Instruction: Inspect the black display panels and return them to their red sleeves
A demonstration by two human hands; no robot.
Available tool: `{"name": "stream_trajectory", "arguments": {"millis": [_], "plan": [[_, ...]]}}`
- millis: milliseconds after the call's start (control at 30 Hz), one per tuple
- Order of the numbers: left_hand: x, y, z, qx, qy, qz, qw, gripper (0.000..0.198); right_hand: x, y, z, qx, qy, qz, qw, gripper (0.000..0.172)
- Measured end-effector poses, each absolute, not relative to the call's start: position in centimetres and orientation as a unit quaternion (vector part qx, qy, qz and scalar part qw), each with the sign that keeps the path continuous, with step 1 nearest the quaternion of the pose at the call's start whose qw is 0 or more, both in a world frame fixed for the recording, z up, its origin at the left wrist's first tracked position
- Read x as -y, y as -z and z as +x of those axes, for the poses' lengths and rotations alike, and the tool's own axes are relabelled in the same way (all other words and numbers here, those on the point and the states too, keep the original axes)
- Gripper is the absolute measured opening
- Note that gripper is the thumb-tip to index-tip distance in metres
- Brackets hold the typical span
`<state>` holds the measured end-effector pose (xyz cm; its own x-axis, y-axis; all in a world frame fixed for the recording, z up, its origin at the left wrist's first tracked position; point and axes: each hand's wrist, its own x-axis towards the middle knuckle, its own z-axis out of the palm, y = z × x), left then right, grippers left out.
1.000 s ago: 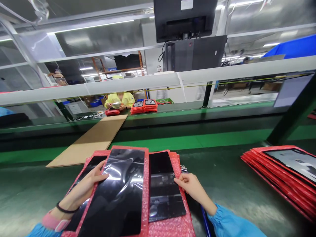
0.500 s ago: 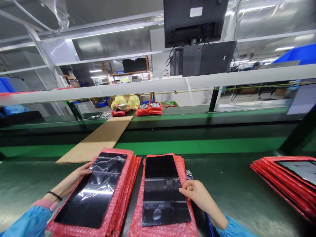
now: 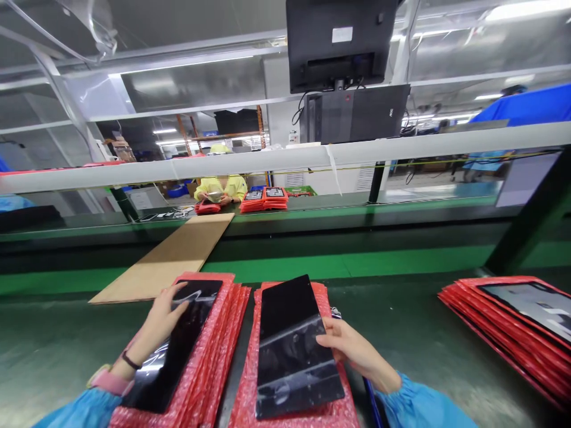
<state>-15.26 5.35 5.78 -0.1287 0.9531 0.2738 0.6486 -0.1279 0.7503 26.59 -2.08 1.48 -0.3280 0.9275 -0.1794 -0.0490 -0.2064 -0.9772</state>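
Two stacks of red bubble-wrap pouches lie side by side in front of me, the left stack [image 3: 223,351] thicker at its visible edge. On it rests a glossy black screen panel [image 3: 190,342], with my left hand [image 3: 161,318] over its upper left part, fingers apart and holding nothing. Whether those fingertips touch the surface I cannot tell. Over the right stack [image 3: 245,392] is a second black screen panel [image 3: 289,351]. My right hand [image 3: 350,348] grips its right edge between thumb and fingers, and the panel sits slightly turned and tilted on the pouches.
A further stack of red pouches [image 3: 504,333] with a grey-faced panel on top lies at the right. Brown cardboard [image 3: 169,255] spans toward the far bench, where a person in yellow [image 3: 220,187] works beside red stacks [image 3: 264,200]. A white rail [image 3: 250,159] crosses ahead.
My left hand has moved from the left panel's edge inward over its surface, its fingers spreading. My right hand has taken hold of the right panel, which is now turned and tilted slightly.
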Motion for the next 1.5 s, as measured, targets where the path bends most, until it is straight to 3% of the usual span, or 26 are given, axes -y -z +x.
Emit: {"name": "stream_trajectory", "arguments": {"millis": [267,333,433,533,733,933,1033,1133,1200,1300,1500], "plan": [[0.6,-7.0,-4.2,-0.480,-0.419,0.707,0.306,0.040,1.9,-2.7,26.3,0.410,-0.680,-0.379,0.475,0.037],[2.6,-7.7,-2.8,-0.416,-0.413,0.759,0.282,0.032,2.0,-3.9,27.0,0.410,-0.681,-0.354,0.493,0.040],[5.1,-8.1,-1.2,-0.199,-0.387,0.881,0.183,0.023,2.2,-5.9,27.9,0.413,-0.678,-0.328,0.512,0.039],[6.3,-8.3,0.1,-0.124,-0.413,0.894,0.122,0.021,2.4,-7.6,28.2,0.420,-0.676,-0.307,0.521,0.041],[6.3,-11.1,0.4,-0.134,-0.402,0.892,0.156,0.012,2.8,-9.8,28.0,0.434,-0.669,-0.286,0.532,0.050],[4.9,-12.7,1.7,-0.383,-0.508,0.744,0.206,0.014,3.0,-10.8,28.6,0.422,-0.630,-0.299,0.580,0.050],[3.4,-12.9,3.2,-0.432,-0.589,0.610,0.306,0.015,3.1,-11.4,28.9,0.417,-0.618,-0.296,0.597,0.048],[1.8,-13.1,4.4,-0.392,-0.622,0.499,0.458,0.016,3.1,-12.3,28.9,0.421,-0.622,-0.286,0.594,0.047],[1.1,-13.2,5.1,-0.372,-0.637,0.445,0.507,0.017,3.1,-12.9,28.6,0.424,-0.627,-0.283,0.588,0.043],[0.7,-13.2,5.9,-0.378,-0.678,0.370,0.510,0.013,3.3,-13.5,27.6,0.408,-0.632,-0.282,0.596,0.030],[2.0,-13.4,6.4,-0.388,-0.786,0.250,0.412,0.014,5.4,-12.7,23.9,0.351,-0.688,-0.215,0.597,0.052]]}}
